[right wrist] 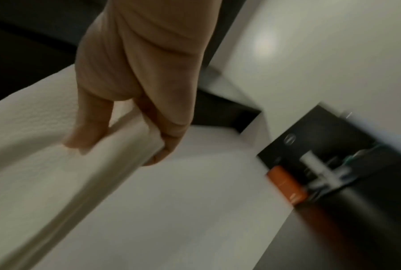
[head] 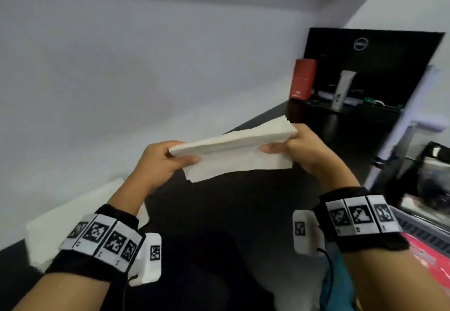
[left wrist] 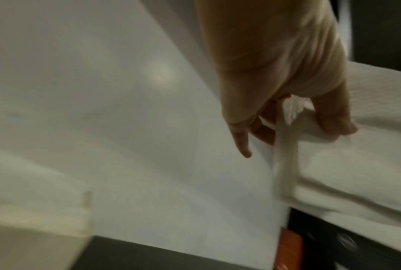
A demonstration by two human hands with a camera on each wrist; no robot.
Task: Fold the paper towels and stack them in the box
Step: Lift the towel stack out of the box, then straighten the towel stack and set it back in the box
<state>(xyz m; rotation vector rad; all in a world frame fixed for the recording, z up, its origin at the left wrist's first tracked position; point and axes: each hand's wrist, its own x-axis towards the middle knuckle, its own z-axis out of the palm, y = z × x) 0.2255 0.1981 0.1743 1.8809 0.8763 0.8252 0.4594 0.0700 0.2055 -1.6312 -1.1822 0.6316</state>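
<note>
Both forearms are raised over the dark desk. A folded paper towel is held in the air between them, pinched at one end by the left hand and at the other by the right hand (thumbs on the near side, fingers behind).

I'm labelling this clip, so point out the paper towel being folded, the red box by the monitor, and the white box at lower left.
paper towel (head: pixel 233 155), head view, middle of its folded face
red box (head: pixel 303 79), head view, centre of its front face
white box (head: pixel 80 213), head view, its near wall
</note>
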